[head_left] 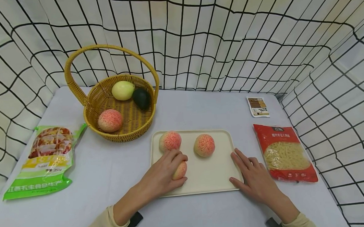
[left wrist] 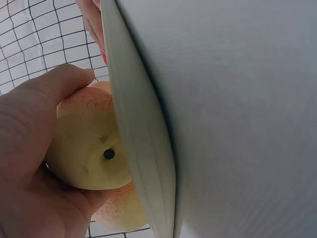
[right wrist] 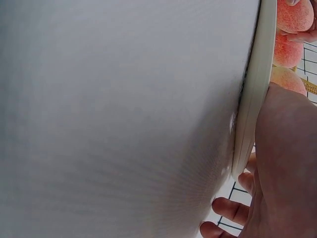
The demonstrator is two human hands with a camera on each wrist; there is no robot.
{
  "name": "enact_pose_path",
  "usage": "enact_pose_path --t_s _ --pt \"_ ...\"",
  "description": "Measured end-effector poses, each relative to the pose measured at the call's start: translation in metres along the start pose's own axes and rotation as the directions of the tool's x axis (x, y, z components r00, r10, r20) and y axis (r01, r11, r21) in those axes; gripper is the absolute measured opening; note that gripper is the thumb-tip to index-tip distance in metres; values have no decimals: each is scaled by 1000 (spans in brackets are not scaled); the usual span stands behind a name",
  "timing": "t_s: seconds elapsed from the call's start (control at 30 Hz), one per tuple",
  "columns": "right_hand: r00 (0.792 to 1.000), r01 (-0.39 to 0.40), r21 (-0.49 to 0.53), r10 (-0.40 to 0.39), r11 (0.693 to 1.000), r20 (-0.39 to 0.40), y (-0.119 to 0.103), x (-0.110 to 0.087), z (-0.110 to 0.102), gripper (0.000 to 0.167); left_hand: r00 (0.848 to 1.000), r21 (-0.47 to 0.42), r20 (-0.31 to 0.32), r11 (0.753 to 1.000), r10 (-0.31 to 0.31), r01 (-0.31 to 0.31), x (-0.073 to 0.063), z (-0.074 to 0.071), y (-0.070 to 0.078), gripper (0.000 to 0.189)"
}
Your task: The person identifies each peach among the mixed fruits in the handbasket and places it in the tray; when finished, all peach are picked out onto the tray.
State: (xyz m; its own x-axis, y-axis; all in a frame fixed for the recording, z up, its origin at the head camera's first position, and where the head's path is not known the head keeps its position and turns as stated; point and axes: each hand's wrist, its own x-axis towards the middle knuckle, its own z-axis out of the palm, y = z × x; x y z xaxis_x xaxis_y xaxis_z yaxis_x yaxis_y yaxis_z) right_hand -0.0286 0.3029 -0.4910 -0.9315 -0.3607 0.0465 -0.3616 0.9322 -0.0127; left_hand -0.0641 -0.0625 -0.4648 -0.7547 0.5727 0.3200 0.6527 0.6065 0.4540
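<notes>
My left grip [head_left: 164, 175] curls round a rounded, red-speckled peach [head_left: 180, 170] at the left of a smooth, rectangular tray [head_left: 210, 179]. The tray's floor spreads rightward to my right grip [head_left: 257, 182], whose straight fingers rest at the rim. A second peach [head_left: 170, 141] sits just beyond my left grip, a third peach [head_left: 204, 145] ahead and right. Farther ahead, leftward, stands a woven basket [head_left: 123, 136]; a glossy red bag [head_left: 286, 152] lies right of my right grip.

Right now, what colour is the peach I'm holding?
The peach is yellow with reddish speckles, clearest in the left wrist view.
</notes>
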Motion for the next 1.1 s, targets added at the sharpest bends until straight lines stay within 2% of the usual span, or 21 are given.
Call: enact_pose_path --t_s 0.47,1.1 --pt "1000 -9 -3 9 1000 10 -1 -1 -2 89 1000 39 19 999 3 -4 0 -2 4 58" --pt "1000 -6 4 6 1000 6 -2 0 -2 89 1000 30 -6 999 21 -21 0 -7 8 59"
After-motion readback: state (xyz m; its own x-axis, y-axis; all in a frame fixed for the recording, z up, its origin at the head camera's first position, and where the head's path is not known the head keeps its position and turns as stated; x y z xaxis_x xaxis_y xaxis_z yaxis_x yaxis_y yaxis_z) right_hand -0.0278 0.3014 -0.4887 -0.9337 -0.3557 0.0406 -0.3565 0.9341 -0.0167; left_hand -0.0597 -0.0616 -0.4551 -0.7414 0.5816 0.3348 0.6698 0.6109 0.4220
